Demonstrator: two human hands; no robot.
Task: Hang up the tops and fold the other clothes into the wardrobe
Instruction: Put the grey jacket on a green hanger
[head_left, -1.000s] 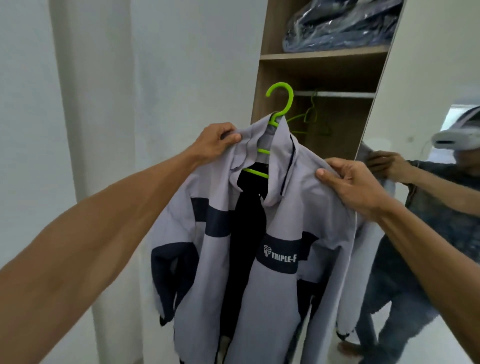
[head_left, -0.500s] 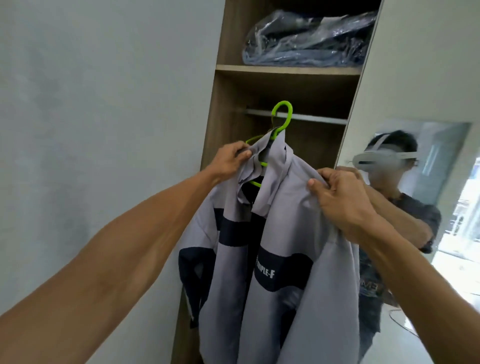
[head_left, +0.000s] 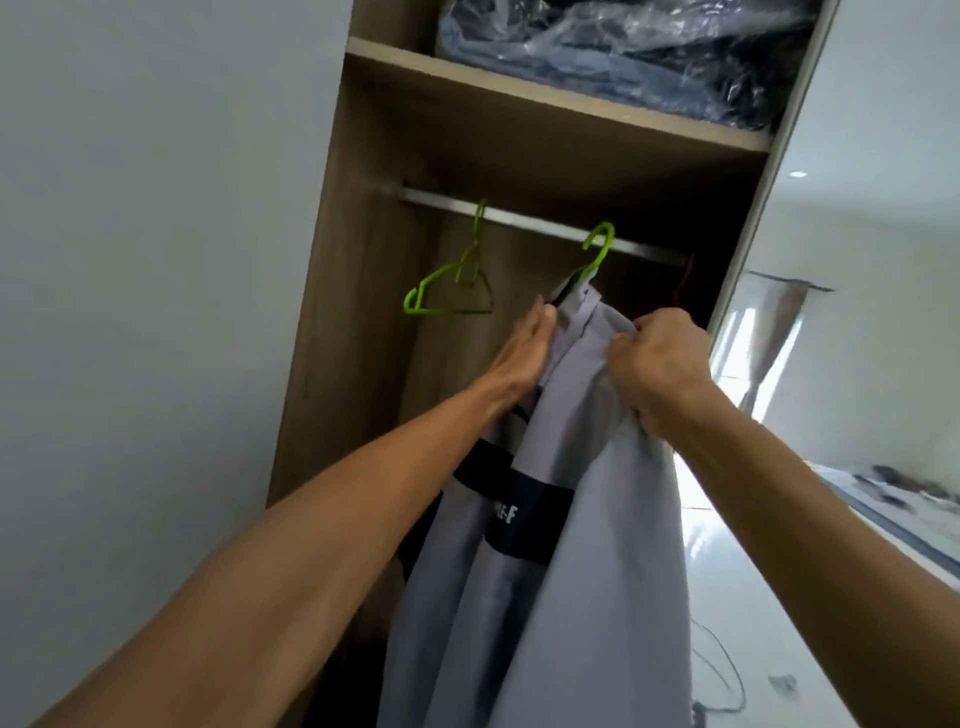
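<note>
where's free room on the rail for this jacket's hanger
Bare rail runs between the empty green hanger and the jacket's hanger hook; a shorter bare bit lies left of the empty hanger, by the wardrobe side. The right end is tighter: an orange hanger hangs there.

Two hangers, one jacket, one wardrobe (head_left: 332, 312)

Counted here: two green hangers, one bare hanger (head_left: 448, 304) and one loaded hanger (head_left: 598, 248); one rail (head_left: 519, 215); one grey jacket (head_left: 571, 597); two hands, the left hand (head_left: 524, 353) and the right hand (head_left: 660, 364); one shelf (head_left: 519, 88); one plastic-wrapped bundle (head_left: 623, 47).
</note>
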